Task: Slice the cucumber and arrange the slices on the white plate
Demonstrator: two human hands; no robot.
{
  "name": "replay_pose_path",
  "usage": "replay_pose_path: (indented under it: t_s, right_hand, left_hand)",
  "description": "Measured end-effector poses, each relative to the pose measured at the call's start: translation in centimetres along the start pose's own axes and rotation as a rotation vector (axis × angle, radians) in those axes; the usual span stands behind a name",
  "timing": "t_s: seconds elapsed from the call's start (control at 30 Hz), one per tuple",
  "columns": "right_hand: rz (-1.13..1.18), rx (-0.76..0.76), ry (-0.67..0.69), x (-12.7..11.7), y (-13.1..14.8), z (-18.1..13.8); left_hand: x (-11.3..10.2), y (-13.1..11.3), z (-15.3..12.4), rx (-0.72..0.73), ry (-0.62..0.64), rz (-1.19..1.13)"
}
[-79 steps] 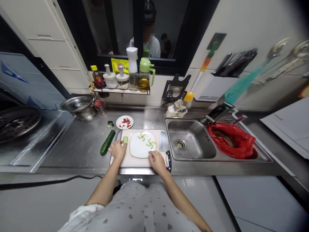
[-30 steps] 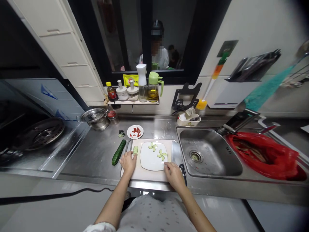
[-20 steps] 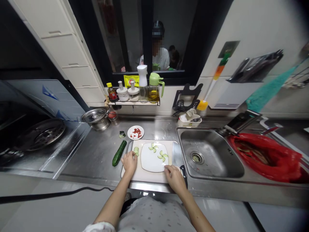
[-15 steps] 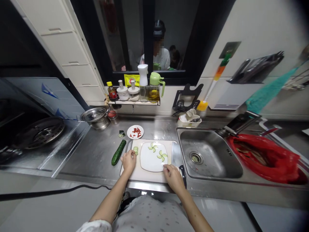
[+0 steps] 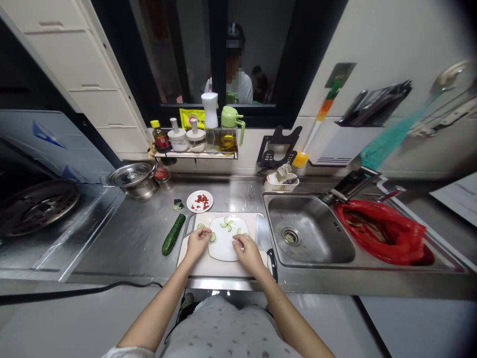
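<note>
hands [image 5: 197,242] over white plate [image 5: 222,247], cucumber slices [image 5: 226,224]

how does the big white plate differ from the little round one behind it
The rounded-square white plate is larger than the small round white plate. The square plate lies on the pale cutting board; the round plate sits on the steel counter. The square plate carries green cucumber slices; the round plate carries chopped red bits. Both are white and lie flat.

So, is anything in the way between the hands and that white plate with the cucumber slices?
Nothing visible. The left hand is at the left rim of the white plate, fingertips by a cucumber slice; the right hand reaches over its right side.
</note>
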State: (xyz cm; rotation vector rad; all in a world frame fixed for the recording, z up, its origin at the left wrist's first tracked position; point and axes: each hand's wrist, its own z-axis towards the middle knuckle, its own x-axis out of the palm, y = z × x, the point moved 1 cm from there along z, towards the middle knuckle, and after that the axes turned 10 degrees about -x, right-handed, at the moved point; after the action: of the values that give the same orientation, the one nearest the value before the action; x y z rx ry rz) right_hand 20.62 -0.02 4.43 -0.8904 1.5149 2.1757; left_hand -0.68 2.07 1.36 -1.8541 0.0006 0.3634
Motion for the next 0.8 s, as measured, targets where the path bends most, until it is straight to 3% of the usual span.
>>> replay_pose_path:
  t_s: [0.1, 0.33, 0.57, 0.67, 0.8]
  right_hand:
    - [0.046, -0.037, 0.018, -0.2, 0.8, 1.3]
    - [0.142, -0.120, 0.106, -0.2, 1.6, 3.0]
    - [0.221, -0.104, 0.175, -0.3, 1.3, 2.8]
    - [0.199, -0.113, 0.186, -0.3, 1.0, 2.8]
    - [0.105, -0.148, 0.150, -1.0, 1.2, 3.2]
  left_hand:
    - [0.7, -1.4, -0.7, 0.042, 0.120, -0.029]
    - [1.3, -4.5, -1.9, 0.159, 0.266, -0.018]
    - [1.5, -4.6, -2.5, 0.131, 0.392, -0.004]
    - [1.6, -3.9, -2.4, 0.107, 0.379, -0.025]
    - [1.4, -3.0, -2.1, -0.020, 0.195, -0.154]
